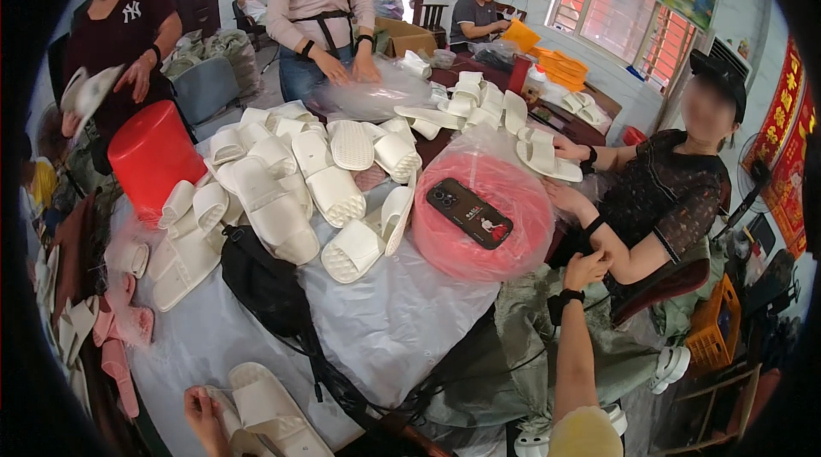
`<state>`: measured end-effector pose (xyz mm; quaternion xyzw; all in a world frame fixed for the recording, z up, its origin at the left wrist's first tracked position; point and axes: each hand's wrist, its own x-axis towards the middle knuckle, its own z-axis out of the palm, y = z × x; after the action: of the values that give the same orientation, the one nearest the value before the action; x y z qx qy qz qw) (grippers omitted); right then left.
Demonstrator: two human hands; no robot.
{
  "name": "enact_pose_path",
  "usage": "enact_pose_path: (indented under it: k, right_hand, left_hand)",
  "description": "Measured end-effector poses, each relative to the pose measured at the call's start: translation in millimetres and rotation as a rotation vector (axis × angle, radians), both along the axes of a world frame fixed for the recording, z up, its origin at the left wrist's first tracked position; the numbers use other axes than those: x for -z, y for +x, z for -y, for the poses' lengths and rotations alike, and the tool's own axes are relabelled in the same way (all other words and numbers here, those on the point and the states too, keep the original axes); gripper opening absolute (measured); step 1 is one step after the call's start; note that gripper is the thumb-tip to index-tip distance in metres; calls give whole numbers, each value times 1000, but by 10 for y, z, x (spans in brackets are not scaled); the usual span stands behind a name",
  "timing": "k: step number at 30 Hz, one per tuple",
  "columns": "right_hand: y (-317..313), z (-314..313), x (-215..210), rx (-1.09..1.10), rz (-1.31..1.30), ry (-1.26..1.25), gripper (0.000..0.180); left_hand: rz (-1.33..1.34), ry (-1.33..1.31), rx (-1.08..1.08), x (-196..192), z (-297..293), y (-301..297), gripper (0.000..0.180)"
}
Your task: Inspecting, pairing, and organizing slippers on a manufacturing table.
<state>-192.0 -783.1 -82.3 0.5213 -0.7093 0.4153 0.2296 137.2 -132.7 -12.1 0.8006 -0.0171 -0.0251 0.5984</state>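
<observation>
White slipper (265, 410) lies at the table's (385, 329) near edge, sole down, ribbed strap intact and clean. Left hand (203, 418) grasps its heel end, fingers curled on the rim. Right hand (587, 269) is raised off the table's right edge, loosely clenched, touching a neighbour's elbow. Step judged: one slipper picked for handling; the next move would need the right hand brought back.

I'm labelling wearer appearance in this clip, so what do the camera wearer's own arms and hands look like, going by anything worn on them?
The right forearm is bare, with no sleeve down to the hand, and a black band like a watch strap sits at the wrist just below the right hand. Only part of the left hand shows at the lower edge, bare, with no glove, ring or sleeve visible. No markings show on either.
</observation>
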Motion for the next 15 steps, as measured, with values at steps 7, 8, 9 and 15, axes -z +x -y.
enact_pose_path:
  k: [7,8,9,15]
  right_hand:
    - [58,11,-53,16,131,161,80]
    - [60,21,-52,11,134,158,80]
    - [59,37,-49,24,144,167,79]
    - [23,163,19,60,104,5,70]
  left_hand:
    - [51,-234,3,330,-146,200,14]
    - [36,-237,6,370,-171,219,14]
    - [24,-242,7,405,-194,235,14]
    - [4,-244,-42,497,-229,256,13]
